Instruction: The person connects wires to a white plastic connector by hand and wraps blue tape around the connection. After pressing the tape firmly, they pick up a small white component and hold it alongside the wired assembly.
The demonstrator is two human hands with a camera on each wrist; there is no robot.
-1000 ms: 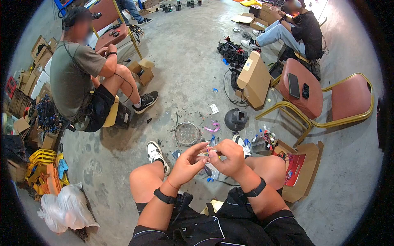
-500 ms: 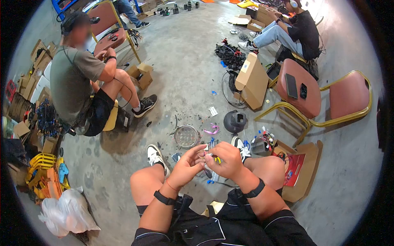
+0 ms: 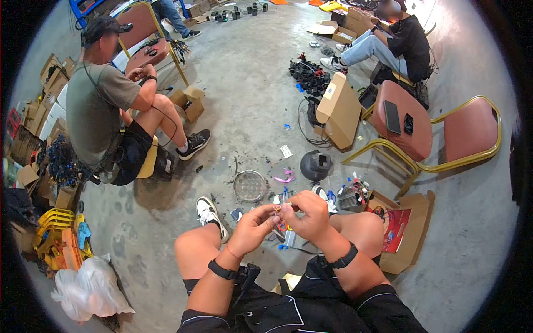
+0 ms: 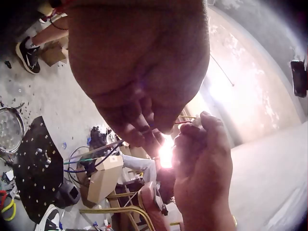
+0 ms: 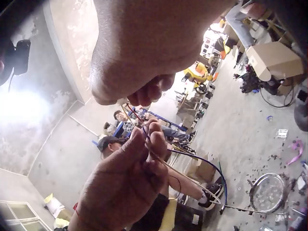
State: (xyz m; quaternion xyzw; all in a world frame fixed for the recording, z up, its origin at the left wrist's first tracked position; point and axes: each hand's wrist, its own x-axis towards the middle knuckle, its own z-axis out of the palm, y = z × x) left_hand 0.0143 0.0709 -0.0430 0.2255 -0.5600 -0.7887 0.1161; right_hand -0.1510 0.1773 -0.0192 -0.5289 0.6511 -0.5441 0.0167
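Note:
In front of the lap, my left hand (image 3: pixel 252 228) and right hand (image 3: pixel 308 217) meet at the fingertips. The right hand pinches a small white connector (image 5: pixel 123 101) between thumb and fingers. Thin wires (image 5: pixel 131 113), red, yellowish and white among them, run from that connector to the left hand. Thumb and forefinger of the left hand pinch these wires just below the connector. Past the left hand, longer loose wire ends (image 5: pixel 192 184), pale and dark blue, trail off. The left wrist view shows the connector (image 4: pixel 196 122) at the right thumb; the left palm hides much there.
On the floor ahead lie a round clear dish (image 3: pixel 250 186), a purple strip (image 3: pixel 285 176) and a black hollow part (image 3: pixel 316 165). To the right stand a bin of connectors (image 3: pixel 351 197), an open carton (image 3: pixel 413 238) and a chair (image 3: pixel 402 119). Two people sit nearby.
The left fingers, more spread before, have drawn in onto the wires beside the right fingertips. Both hands stay in about the same place.

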